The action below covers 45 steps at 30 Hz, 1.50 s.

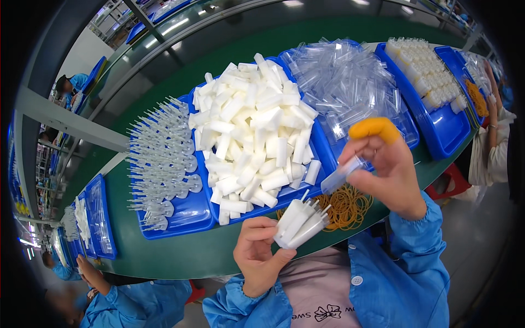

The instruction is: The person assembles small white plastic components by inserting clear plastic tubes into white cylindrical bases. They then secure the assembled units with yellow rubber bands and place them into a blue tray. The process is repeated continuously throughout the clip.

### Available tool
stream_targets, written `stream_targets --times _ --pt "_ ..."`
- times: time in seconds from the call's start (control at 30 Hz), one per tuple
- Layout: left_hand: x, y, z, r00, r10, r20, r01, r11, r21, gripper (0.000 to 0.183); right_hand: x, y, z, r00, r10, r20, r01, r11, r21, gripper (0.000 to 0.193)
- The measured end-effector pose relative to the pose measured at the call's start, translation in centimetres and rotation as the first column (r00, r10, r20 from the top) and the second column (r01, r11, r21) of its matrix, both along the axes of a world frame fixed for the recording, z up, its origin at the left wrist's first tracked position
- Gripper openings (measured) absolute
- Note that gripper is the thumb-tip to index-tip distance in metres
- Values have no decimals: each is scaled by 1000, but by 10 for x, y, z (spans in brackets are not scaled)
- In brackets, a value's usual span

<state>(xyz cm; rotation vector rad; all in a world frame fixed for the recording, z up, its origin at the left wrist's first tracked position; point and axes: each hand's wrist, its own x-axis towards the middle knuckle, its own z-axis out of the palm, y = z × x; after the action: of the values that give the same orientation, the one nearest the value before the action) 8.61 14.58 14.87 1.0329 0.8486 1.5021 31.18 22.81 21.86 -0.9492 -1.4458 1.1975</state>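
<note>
As left grip (258, 254) clasps bundle (299, 223), right grip (389, 174) pinches tube (338, 177).

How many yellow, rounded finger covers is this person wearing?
1: the yellow, rounded finger cover on a bent finger of the right hand. None shows on the left hand, though part of it is hidden.

Left hand (258, 252): fingers (255, 234) curled, thumb (281, 257) opposed in a pinch; left arm (232, 300) extends toward 7 o'clock. Right hand (383, 169): at 2 o'clock from the left, pinching, yellow-covered finger (374, 129) arched; right arm (418, 238) toward 5 o'clock.
</note>
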Motion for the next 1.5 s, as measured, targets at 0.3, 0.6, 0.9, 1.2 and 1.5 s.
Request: stream_targets --times 0.3,0.6,0.9,1.2,1.5 --pt "3 -2 8 993 -18 -117 24 998 49 47 -9 -17 1 951 169 -258 -190 980 -57 70" --pt "1 -3 20 950 -11 -312 35 997 72 55 1 -25 7 950 208 -235 -230 971 -68 69" --pt "0 -2 23 931 -9 -365 69 986 153 51 5 -33 9 970 186 -157 -184 983 27 66" --pt "7 0 39 802 -23 -596 165 969 186 51 1 -37 6 945 189 -267 -202 979 -22 66" --pt "9 -3 40 756 37 -653 145 964 223 51 4 -46 5 979 178 -98 -164 977 136 58"
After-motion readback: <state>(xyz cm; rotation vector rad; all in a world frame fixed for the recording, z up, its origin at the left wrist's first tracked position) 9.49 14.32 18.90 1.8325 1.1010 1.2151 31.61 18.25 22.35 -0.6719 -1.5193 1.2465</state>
